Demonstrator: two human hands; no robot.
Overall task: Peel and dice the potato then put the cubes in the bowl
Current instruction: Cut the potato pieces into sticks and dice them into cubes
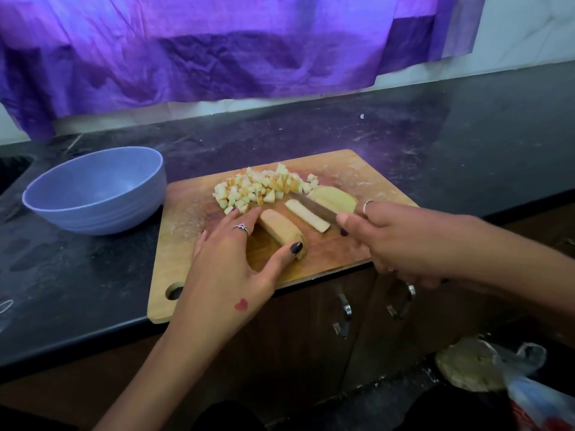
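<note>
A wooden cutting board lies on the black counter. A pile of potato cubes sits at its far side. My left hand holds a long potato piece between thumb and fingers. A thin potato strip lies beside it, and a rounded peeled potato chunk lies farther right. My right hand grips a knife, its blade pointing left between the strip and the chunk. The blue bowl stands left of the board and looks empty.
A purple cloth hangs along the wall behind the counter. The counter's front edge runs under the board, with cabinet doors and metal handles below. A plastic bag with a pale lump lies on the floor at lower right.
</note>
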